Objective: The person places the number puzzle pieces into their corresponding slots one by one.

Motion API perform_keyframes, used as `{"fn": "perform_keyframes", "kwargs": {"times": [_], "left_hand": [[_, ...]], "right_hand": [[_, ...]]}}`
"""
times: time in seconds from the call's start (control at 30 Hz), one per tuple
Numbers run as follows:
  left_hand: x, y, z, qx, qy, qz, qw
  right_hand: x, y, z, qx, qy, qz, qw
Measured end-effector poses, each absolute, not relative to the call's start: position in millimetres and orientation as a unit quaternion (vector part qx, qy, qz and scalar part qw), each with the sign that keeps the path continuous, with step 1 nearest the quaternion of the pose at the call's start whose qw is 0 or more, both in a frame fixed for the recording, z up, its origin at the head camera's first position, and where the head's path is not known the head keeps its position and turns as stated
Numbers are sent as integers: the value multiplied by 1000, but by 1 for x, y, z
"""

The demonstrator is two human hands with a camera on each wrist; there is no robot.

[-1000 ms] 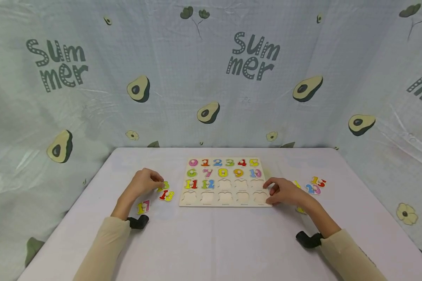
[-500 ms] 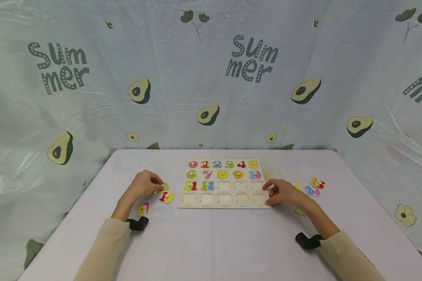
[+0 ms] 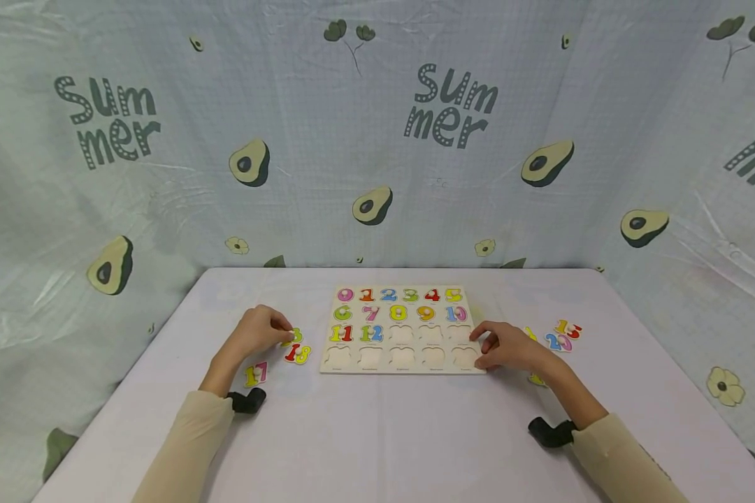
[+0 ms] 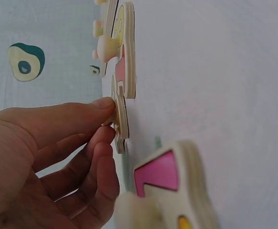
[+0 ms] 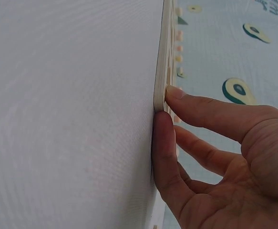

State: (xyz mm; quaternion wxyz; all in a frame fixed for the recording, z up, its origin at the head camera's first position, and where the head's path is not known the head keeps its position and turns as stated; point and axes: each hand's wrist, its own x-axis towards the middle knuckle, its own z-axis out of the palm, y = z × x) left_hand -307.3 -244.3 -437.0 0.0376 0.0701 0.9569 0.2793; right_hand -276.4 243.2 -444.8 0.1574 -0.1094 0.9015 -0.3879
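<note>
At the left of the table, my left hand [image 3: 259, 330] pinches a number puzzle piece with a green digit [image 3: 298, 335] between thumb and fingers. In the left wrist view that wooden piece [image 4: 121, 119] stands close to the tabletop, its knob mostly covered by the fingertips. The 18 piece [image 3: 298, 354] lies right beside it, and the 17 piece [image 3: 256, 374] sits nearer the wrist. My right hand [image 3: 509, 345] holds the number puzzle board [image 3: 386, 345] at its front right corner. The right wrist view shows the thumb on the board's face and a finger against its edge.
Numbers 0 to 12 fill the board's upper slots; the others are bare recesses. Right of the board lie the 15 piece [image 3: 568, 328], the 20 piece [image 3: 558, 341] and yellow pieces partly hidden by the right arm. A printed curtain [image 3: 314, 230] hangs behind the table.
</note>
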Motion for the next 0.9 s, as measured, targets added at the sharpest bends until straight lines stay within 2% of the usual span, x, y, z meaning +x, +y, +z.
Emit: {"fn": "perform_keyframes", "kwargs": {"times": [0.9], "left_hand": [[-307,-241,-424,79,956,283,7]], "right_hand": [[-278,243,-446,-112,902,-387,156]]}}
